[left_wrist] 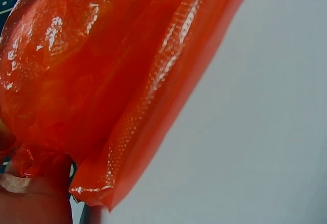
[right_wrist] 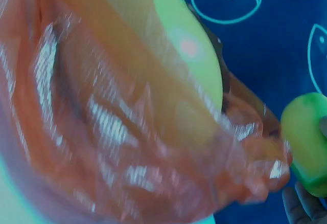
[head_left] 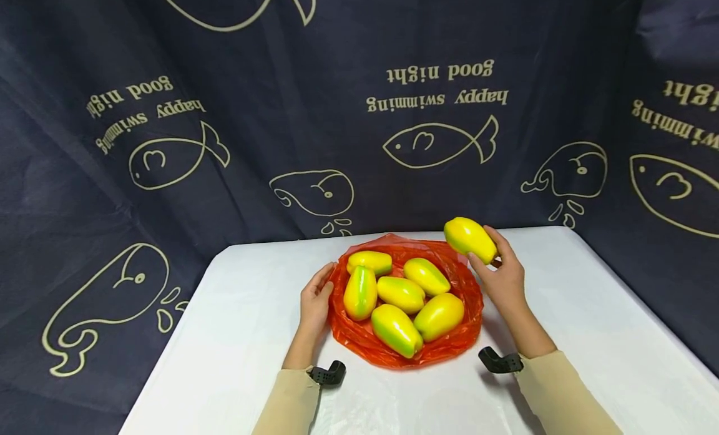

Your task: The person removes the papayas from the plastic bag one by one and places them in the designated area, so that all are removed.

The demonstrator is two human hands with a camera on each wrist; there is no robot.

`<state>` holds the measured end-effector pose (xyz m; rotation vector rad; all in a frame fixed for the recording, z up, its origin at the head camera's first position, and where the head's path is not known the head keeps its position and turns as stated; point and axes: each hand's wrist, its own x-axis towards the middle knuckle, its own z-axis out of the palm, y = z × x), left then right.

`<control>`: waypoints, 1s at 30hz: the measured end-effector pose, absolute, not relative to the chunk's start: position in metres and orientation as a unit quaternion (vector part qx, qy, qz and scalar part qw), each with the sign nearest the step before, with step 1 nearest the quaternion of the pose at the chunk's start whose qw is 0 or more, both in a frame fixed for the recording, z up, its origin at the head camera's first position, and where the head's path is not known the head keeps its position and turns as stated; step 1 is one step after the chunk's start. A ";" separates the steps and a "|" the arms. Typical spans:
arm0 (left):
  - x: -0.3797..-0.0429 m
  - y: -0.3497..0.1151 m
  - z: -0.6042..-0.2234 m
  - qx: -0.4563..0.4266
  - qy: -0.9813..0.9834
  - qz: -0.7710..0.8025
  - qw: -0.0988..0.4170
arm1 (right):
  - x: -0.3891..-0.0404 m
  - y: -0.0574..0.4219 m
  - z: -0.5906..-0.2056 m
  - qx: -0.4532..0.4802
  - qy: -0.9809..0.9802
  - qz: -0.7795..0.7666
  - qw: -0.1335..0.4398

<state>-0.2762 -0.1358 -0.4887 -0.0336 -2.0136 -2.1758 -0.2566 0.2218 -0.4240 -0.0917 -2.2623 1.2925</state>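
Note:
A red plastic bag lies with its mouth spread wide on the table, and several yellow-green papayas are inside it. My left hand grips the left rim of the bag; in the left wrist view, crumpled plastic is bunched between its thumb and a finger. Above the bag's far right rim, my right hand holds one papaya by its lower right end. That papaya shows at the right edge of the right wrist view, with only some fingertips visible. The bag's side fills most of that view.
The white table extends around the bag on both sides and in front. Behind it hangs a dark blue curtain with fish and whale drawings. Each wrist wears a black camera band.

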 end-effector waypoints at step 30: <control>-0.276 -0.134 -0.489 -0.008 -0.678 -0.730 0.088 | -0.269 0.264 -0.461 -0.157 -0.812 0.494 0.267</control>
